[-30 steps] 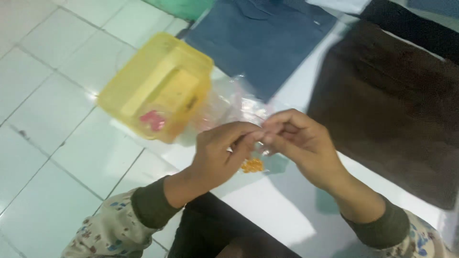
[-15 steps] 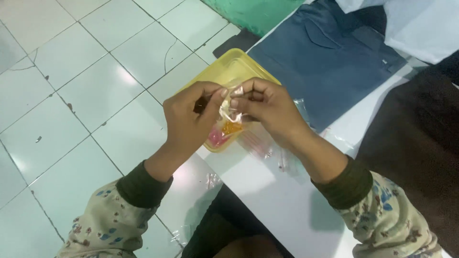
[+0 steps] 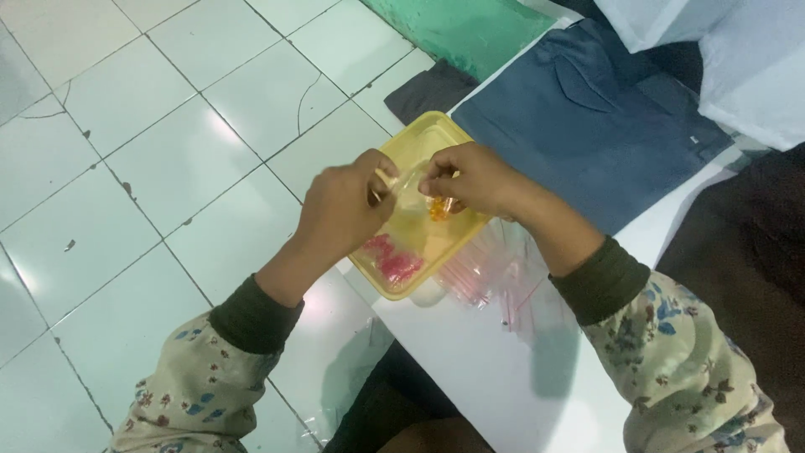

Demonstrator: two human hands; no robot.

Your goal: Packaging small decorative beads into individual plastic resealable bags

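Observation:
My left hand (image 3: 340, 210) and my right hand (image 3: 470, 178) pinch the two top edges of a small clear plastic bag (image 3: 412, 189) between them. Small orange pieces (image 3: 438, 209) sit at the bottom of the bag, under my right fingers. Both hands hover over a yellow plastic tray (image 3: 436, 138) on the floor. Small pink pieces (image 3: 391, 258) lie in the near part of the tray.
A pile of clear zip bags with red strips (image 3: 495, 273) lies on a white sheet (image 3: 470, 369) right of the tray. Folded blue cloth (image 3: 587, 117), green cloth (image 3: 461, 29), dark brown cloth (image 3: 746, 252) and white cloth (image 3: 738, 59) lie behind. White floor tiles (image 3: 126, 168) spread left.
The view has shifted, so the tray and cloths sit differently in frame. My hands stay together on the little bag, now pulled slightly apart over the tray.

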